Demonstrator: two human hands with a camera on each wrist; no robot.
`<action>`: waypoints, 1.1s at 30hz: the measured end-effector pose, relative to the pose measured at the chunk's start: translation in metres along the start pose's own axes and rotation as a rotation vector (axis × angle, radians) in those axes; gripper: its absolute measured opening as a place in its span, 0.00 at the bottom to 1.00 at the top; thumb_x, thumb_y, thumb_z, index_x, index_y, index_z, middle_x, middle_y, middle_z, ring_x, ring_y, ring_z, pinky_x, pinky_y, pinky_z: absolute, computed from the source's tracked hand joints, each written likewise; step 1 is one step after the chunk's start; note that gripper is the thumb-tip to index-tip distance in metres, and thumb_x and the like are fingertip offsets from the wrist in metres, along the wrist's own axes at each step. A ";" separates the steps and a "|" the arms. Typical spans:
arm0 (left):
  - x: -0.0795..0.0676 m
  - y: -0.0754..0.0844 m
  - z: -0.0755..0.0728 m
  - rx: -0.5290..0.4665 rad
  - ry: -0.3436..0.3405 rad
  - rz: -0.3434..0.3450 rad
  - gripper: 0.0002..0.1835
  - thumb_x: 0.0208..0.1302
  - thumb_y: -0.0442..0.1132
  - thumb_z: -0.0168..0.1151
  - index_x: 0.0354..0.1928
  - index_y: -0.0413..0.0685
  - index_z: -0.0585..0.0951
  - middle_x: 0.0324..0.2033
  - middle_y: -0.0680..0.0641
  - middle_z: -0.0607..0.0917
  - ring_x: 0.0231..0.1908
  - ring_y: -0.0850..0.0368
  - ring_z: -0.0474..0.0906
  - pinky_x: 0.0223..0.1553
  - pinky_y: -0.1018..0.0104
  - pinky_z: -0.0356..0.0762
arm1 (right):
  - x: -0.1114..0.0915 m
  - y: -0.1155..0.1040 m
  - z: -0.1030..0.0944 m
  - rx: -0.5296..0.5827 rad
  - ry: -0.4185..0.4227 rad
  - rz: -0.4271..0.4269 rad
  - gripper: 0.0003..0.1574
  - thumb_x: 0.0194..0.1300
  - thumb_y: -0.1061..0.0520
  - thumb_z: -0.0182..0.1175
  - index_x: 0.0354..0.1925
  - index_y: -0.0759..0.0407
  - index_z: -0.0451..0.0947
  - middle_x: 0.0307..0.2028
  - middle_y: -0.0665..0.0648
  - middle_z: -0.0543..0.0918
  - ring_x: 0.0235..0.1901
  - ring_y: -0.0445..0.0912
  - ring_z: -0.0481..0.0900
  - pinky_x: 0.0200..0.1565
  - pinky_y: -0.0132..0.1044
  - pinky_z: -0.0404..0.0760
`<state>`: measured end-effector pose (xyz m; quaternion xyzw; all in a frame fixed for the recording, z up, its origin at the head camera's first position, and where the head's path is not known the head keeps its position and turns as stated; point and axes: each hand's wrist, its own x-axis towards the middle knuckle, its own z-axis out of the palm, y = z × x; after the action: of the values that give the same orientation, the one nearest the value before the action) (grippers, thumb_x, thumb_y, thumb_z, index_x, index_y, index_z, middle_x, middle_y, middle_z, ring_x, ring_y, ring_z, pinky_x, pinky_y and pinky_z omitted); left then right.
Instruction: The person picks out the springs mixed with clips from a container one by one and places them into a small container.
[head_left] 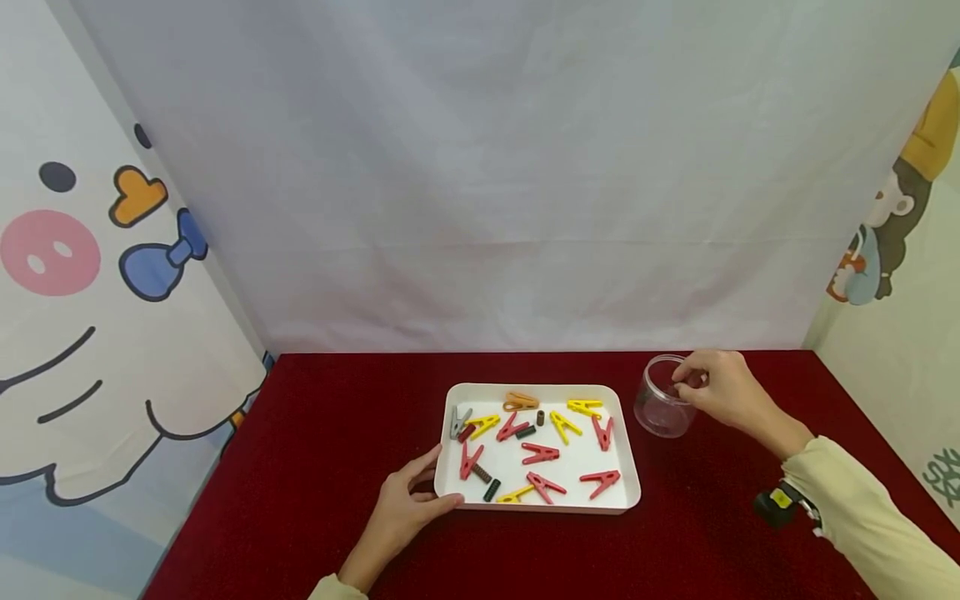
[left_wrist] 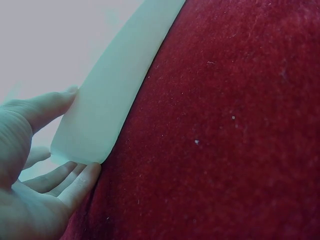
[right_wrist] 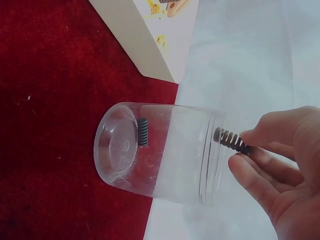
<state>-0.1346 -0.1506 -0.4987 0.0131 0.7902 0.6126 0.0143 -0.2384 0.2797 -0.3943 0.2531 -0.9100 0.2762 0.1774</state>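
My right hand [head_left: 723, 387] pinches a dark metal spring [right_wrist: 232, 140] between thumb and fingertips at the mouth of a clear plastic jar [head_left: 663, 408]. Inside the jar, near its bottom, another dark spring [right_wrist: 143, 131] shows in the right wrist view. At the white tray's [head_left: 551, 506] near left corner, my left hand [head_left: 401, 508] touches the walls, with the thumb along the front side and the fingers spread by the left side. Red clothespins [head_left: 540, 452], yellow clothespins [head_left: 564, 427], an orange clothespin [head_left: 521, 402] and a grey clothespin [head_left: 459, 422] lie in the tray.
Several small springs lie among the clothespins, such as a dark green one [head_left: 492, 490], a brown one [head_left: 481, 472] and a red one [head_left: 467, 433]. A dark red cloth [head_left: 337, 433] covers the table. Behind it hangs a white curtain [head_left: 487, 208].
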 end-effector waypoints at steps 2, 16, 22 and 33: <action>0.000 0.000 0.000 -0.001 0.000 0.006 0.44 0.44 0.36 0.78 0.65 0.40 0.69 0.56 0.35 0.75 0.52 0.43 0.74 0.39 0.68 0.80 | 0.001 0.000 -0.001 0.002 -0.007 0.005 0.11 0.39 0.74 0.66 0.22 0.60 0.82 0.23 0.51 0.81 0.22 0.38 0.75 0.23 0.31 0.75; -0.001 0.004 0.000 0.019 0.008 0.008 0.43 0.44 0.37 0.78 0.65 0.41 0.69 0.56 0.36 0.75 0.52 0.44 0.75 0.40 0.65 0.80 | 0.003 0.000 -0.002 0.025 -0.068 0.066 0.09 0.42 0.74 0.66 0.24 0.63 0.82 0.25 0.55 0.81 0.23 0.42 0.77 0.24 0.31 0.76; -0.001 0.003 0.000 0.028 0.001 0.004 0.43 0.45 0.38 0.77 0.66 0.41 0.69 0.57 0.36 0.75 0.52 0.44 0.74 0.41 0.65 0.80 | 0.001 0.001 -0.001 0.022 -0.068 0.072 0.09 0.43 0.74 0.65 0.25 0.64 0.81 0.25 0.54 0.81 0.24 0.42 0.77 0.24 0.31 0.76; 0.000 -0.001 0.000 -0.018 0.001 0.002 0.43 0.45 0.32 0.76 0.66 0.38 0.68 0.57 0.33 0.74 0.53 0.41 0.73 0.40 0.64 0.80 | 0.003 0.001 0.001 -0.042 -0.049 0.047 0.07 0.47 0.70 0.64 0.28 0.63 0.82 0.25 0.54 0.81 0.24 0.44 0.76 0.24 0.34 0.74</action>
<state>-0.1350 -0.1512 -0.4999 0.0136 0.7846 0.6197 0.0133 -0.2416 0.2790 -0.3939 0.2345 -0.9254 0.2550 0.1537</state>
